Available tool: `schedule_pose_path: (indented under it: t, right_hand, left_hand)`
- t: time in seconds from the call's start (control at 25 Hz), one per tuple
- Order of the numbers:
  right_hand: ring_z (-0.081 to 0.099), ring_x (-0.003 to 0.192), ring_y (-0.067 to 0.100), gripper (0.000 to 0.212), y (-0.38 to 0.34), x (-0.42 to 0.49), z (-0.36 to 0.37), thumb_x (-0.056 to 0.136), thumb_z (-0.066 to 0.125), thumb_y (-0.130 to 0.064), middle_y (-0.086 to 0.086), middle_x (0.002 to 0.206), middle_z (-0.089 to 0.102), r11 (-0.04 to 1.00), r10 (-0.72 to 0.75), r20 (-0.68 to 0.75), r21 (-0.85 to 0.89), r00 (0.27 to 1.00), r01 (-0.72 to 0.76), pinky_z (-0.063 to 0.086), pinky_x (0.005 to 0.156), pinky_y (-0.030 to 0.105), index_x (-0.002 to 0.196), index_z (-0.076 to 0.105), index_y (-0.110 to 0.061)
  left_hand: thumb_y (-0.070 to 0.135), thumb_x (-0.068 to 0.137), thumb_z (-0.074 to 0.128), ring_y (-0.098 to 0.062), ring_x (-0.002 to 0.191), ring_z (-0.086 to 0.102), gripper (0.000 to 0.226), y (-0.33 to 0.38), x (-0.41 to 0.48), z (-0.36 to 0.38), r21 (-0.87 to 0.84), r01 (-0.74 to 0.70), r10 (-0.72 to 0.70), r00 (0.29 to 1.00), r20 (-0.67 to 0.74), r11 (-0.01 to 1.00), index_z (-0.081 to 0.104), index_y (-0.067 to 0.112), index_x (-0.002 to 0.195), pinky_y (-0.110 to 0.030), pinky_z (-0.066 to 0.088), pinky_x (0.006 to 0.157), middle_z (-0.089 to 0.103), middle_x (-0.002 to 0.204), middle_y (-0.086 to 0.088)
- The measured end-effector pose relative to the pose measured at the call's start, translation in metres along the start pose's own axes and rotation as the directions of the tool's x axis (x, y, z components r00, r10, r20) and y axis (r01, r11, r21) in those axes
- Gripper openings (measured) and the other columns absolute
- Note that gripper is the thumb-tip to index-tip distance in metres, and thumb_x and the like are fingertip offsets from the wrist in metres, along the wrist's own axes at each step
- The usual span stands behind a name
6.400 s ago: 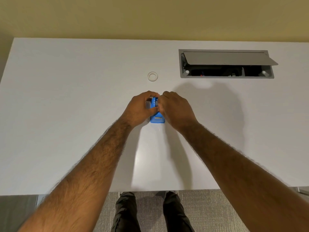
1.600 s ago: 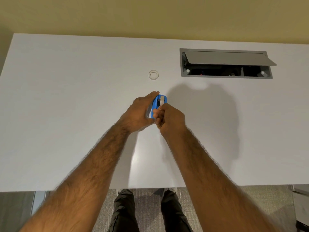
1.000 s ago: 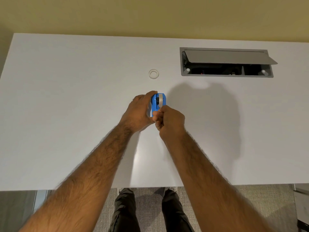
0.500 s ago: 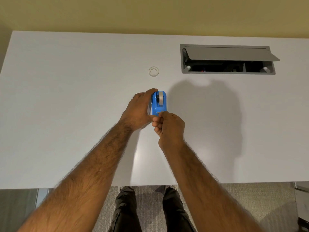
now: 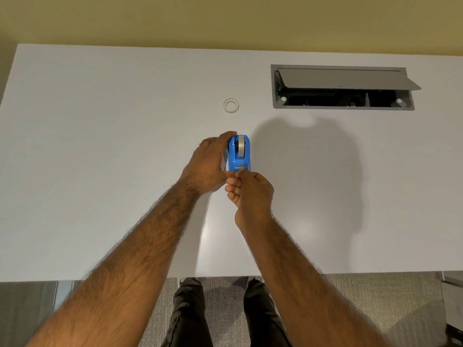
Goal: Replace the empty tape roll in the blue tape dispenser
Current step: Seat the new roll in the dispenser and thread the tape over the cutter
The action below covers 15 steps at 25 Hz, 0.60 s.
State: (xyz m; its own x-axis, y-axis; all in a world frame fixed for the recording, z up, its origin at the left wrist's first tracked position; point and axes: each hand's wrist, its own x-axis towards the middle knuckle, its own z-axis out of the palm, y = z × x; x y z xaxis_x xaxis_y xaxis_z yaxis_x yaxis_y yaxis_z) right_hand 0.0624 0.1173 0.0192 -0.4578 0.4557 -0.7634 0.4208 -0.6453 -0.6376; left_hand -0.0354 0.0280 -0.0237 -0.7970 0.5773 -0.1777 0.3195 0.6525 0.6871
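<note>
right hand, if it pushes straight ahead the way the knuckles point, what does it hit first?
The right hand points away from the person, at the near, cutter end of the blue tape dispenser, so it would likely meet that first. Its fingertips already look about touching there; depth is unclear from one view.

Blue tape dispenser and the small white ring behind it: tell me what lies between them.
Nothing. In the head view, only bare white table separates the blue tape dispenser from the white ring.

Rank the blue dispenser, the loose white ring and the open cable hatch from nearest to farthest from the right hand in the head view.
1. Blue tape dispenser, just ahead of the right hand.
2. White ring, farther back, slightly left.
3. Cable hatch, far back, to the right.
</note>
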Motion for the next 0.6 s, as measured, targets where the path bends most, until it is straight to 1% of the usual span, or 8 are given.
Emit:
schedule_pose_path:
  t: [0.12,0.28,0.48,0.6]
  right_hand:
    - [0.064,0.062,0.021,0.013,0.0021,-0.0001,-0.0005,0.09,0.06,-0.014,0.011,0.074,0.072,1.0,-0.027,0.006,0.0,1.0,0.027,0.058,0.064,0.03,0.091,0.072,-0.007]
    - [0.064,0.065,0.024,0.014,0.0037,0.0016,-0.002,0.09,0.063,-0.018,0.013,0.077,0.071,0.999,-0.041,0.026,-0.012,0.999,0.042,0.059,0.064,0.03,0.091,0.072,-0.007]
    - [0.07,0.072,0.024,0.023,0.0042,0.0051,-0.0052,0.091,0.064,-0.024,0.013,0.084,0.074,0.999,-0.025,0.078,-0.022,0.997,0.027,0.061,0.068,0.031,0.103,0.07,-0.005]
    - [0.073,0.078,0.025,0.023,0.0045,0.0052,-0.0069,0.091,0.064,-0.026,0.011,0.09,0.075,1.0,0.02,0.089,-0.012,0.996,-0.019,0.061,0.068,0.03,0.104,0.07,-0.007]
  left_hand:
    - [0.042,0.076,0.079,-0.022,0.133,0.043,0.09,-0.0002,-0.0004,-0.0017,0.0,0.009,-0.009,1.0,0.006,1.0,0.033,0.028,0.152,-0.042,0.037,0.11,0.052,0.145,0.003]
    - [0.045,0.075,0.08,-0.022,0.134,0.043,0.092,-0.0004,0.0002,-0.0008,0.013,0.018,-0.018,1.0,0.01,1.0,0.032,0.028,0.151,-0.043,0.037,0.11,0.052,0.146,0.003]
    - [0.044,0.076,0.08,-0.023,0.134,0.044,0.091,-0.0002,0.0006,-0.0006,0.022,0.02,-0.02,1.0,0.011,1.0,0.033,0.027,0.152,-0.043,0.036,0.111,0.052,0.146,0.001]
    - [0.043,0.077,0.081,-0.023,0.133,0.045,0.091,0.0003,0.0007,-0.0003,0.025,0.019,-0.02,1.0,0.011,0.999,0.033,0.025,0.152,-0.042,0.036,0.111,0.052,0.147,0.0]
